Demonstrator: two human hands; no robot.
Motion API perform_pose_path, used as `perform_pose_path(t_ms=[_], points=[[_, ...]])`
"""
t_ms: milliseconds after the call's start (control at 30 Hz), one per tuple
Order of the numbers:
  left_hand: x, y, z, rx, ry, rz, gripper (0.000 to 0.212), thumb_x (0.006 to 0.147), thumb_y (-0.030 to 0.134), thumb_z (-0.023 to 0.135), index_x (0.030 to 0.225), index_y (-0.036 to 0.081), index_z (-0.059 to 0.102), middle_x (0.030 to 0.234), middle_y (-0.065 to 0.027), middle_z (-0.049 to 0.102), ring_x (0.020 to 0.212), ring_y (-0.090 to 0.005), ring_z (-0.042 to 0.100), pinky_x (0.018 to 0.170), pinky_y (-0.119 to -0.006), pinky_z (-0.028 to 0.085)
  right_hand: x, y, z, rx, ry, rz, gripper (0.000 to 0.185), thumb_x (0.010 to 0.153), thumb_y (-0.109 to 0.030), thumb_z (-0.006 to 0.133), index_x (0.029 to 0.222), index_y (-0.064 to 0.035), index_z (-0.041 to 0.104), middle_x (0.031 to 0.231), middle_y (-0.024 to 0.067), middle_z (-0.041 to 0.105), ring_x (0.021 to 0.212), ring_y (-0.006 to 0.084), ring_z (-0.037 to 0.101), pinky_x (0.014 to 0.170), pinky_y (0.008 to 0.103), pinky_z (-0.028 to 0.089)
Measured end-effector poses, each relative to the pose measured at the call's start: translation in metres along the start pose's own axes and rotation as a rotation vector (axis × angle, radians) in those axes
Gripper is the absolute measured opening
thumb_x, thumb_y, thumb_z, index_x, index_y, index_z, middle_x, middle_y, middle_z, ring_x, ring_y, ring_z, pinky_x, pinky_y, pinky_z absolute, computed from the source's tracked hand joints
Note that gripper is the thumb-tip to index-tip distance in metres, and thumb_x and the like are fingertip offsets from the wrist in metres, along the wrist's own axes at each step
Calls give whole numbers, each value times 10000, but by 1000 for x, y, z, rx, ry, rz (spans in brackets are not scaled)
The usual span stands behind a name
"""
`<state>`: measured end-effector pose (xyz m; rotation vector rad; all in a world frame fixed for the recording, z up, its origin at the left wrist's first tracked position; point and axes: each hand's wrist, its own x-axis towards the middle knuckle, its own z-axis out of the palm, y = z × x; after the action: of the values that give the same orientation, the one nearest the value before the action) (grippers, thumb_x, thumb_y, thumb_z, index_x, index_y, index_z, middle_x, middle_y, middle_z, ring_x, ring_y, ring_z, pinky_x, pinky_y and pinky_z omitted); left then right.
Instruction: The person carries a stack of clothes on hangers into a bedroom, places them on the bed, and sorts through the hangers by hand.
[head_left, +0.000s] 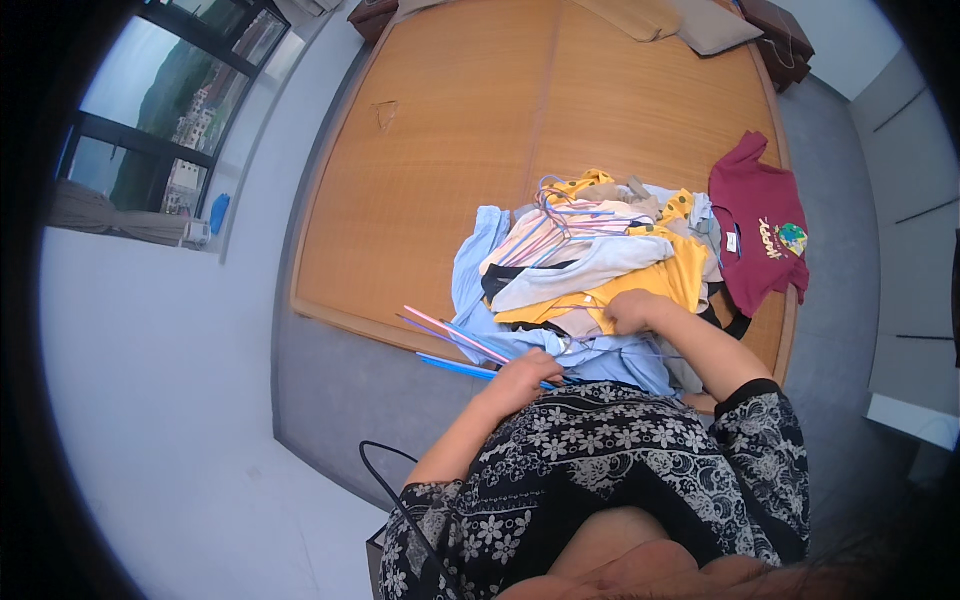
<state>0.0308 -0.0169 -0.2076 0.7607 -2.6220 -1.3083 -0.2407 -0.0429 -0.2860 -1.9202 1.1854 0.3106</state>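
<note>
My left hand (525, 377) is closed around a bundle of thin clothes hangers (457, 337) in pink, blue and purple, low in front of my body. Their ends point out to the left over the bed's edge. My right hand (634, 309) is at the yellow garment (652, 274), its fingers closed on a thin purple hanger (579, 307) that lies across the cloth. Part of that hanger is hidden by the hand. Light blue garments (615, 360) lie between my hands and my body. Beyond the yellow garment is a pale grey-blue piece (585, 271).
More hangers (559, 221) lie tangled on the heap. A maroon T-shirt (761, 225) lies spread at the right. The pile rests on a bed with a woven mat (442, 172). Pillows (716, 28) lie at the far end. A black cable (375, 465) runs by my left arm.
</note>
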Motion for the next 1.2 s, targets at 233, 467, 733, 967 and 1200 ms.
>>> perform_pose_path(t_ms=[233,467,733,967,1200], points=[[-25,-45,-14,-53,190,-116,204,656,-46,564,851,7,592,848,-130,591,885,-329,543,784,-372,434,-52,19,-19,-79,39,-11,280,661,-269,609,855,-76,667,806,181,631,791,347,609,695,435,474],[-50,-55,-35,-244,311,-284,256,632,-88,513,854,4,602,856,-123,596,899,-289,559,826,-328,435,-120,47,0,40,283,50,259,708,-269,662,768,-21,622,727,163,587,736,350,583,634,414,464],[-35,-51,-25,-196,442,-217,59,778,30,588,823,-6,603,774,-81,583,754,-190,557,687,-277,434,-128,11,34,135,711,-72,233,704,-221,661,678,-29,533,692,139,541,696,334,543,596,421,434],[-51,-18,-54,-272,459,-212,61,786,52,599,814,-1,609,795,-84,604,772,-191,570,704,-284,442,-123,45,85,82,824,74,136,739,-158,625,758,-26,598,747,135,579,746,324,565,638,407,454],[-16,82,-86,-155,498,110,95,770,32,598,862,31,620,820,-80,608,779,-242,562,723,-331,435,-46,19,49,404,843,92,181,765,-166,563,860,-30,637,834,158,610,796,321,591,725,383,476]])
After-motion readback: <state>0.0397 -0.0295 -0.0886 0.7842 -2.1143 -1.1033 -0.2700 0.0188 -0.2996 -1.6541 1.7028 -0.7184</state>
